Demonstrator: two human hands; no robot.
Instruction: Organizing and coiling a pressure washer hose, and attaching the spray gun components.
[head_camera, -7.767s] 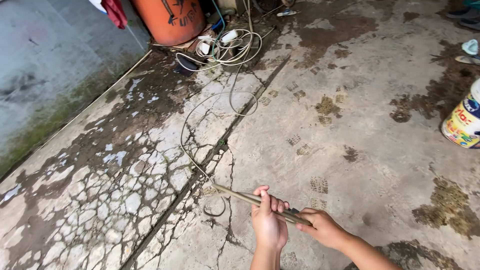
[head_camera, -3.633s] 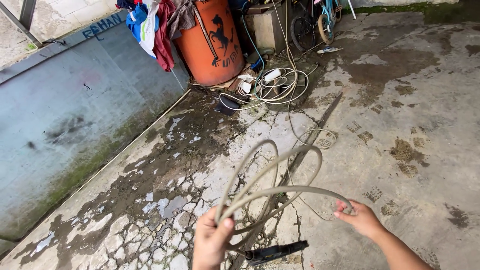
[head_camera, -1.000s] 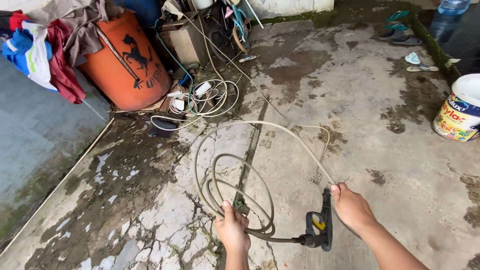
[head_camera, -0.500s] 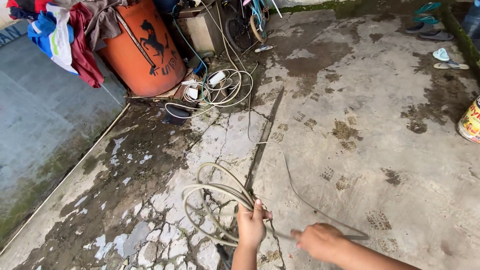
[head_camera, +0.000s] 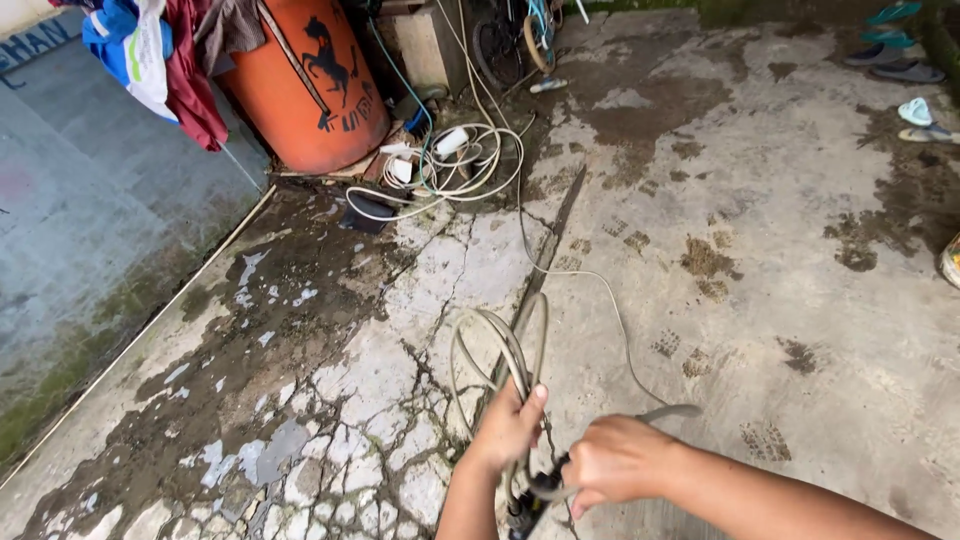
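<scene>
Hose (head_camera: 497, 345) mostly coiled near, loops gripped in left hand (head_camera: 508, 428); right hand (head_camera: 615, 462) clamped on black spray-gun end (head_camera: 537, 492). One strand still trails far toward orange barrel (head_camera: 305, 80).

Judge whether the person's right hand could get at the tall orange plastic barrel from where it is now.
Probably not: the right hand is closed on the grey hose, and the orange barrel stands far across the cracked floor.

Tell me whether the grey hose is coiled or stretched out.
Partly coiled: the grey hose hangs in loops from the left hand; its far end trails loose toward the orange barrel.
</scene>
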